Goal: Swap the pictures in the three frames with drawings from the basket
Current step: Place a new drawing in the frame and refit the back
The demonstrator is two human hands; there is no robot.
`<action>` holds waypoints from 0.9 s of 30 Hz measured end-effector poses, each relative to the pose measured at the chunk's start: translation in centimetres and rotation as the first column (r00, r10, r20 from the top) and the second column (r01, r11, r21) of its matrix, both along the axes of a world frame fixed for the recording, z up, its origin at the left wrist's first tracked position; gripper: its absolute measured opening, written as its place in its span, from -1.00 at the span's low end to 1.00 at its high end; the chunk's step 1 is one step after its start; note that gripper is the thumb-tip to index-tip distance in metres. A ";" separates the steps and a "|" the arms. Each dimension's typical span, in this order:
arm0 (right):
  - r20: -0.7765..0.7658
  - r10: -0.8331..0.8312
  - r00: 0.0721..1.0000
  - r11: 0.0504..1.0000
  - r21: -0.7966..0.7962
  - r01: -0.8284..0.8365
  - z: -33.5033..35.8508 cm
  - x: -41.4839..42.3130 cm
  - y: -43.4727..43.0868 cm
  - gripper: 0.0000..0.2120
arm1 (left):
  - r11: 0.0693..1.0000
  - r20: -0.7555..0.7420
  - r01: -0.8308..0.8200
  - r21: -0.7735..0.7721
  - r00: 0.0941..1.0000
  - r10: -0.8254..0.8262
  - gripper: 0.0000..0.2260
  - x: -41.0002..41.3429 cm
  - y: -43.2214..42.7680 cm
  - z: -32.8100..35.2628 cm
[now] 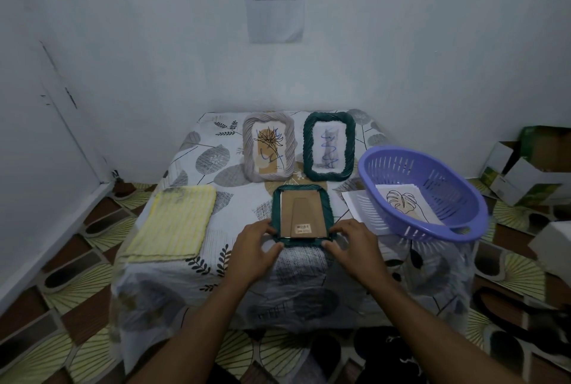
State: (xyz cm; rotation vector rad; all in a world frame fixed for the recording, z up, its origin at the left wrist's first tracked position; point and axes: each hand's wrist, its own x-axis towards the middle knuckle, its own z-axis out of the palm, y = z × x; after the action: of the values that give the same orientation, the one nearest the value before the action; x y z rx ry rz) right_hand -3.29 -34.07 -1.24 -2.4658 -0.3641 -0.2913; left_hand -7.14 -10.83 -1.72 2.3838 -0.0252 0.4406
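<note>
Your left hand point(258, 240) and right hand point(350, 238) each pinch a lower corner of the face-down frame point(299, 189) — tilt it and the backing board point(287, 210) could slide out.

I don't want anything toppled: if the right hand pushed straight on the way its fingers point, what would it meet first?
The face-down green frame. The right hand grips its near right corner, so it would shove that frame at once.
</note>
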 end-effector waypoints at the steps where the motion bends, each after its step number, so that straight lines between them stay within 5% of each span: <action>1: -0.012 -0.013 1.000 1.000 0.009 0.013 0.0 0.0 0.1 -0.72 | 1.000 0.000 -0.010 -0.027 1.000 0.010 -0.74 0.0 -0.1 0.0; 9: -0.077 -0.042 0.996 0.993 0.107 0.050 -0.3 0.0 0.3 -0.72 | 0.993 -0.030 -0.018 -0.121 0.999 0.014 -0.76 0.3 -0.2 -0.1; 27: -0.105 -0.015 0.994 0.993 0.117 0.028 0.4 -0.4 0.3 -0.79 | 0.998 -0.042 0.040 -0.056 0.998 -0.043 -0.74 0.1 0.0 0.3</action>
State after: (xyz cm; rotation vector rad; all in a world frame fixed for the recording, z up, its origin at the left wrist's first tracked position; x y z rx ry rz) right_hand -3.66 -33.80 -0.83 -2.3586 -0.2687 -0.1876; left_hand -7.03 -10.87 -1.45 2.3332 -0.0422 0.3658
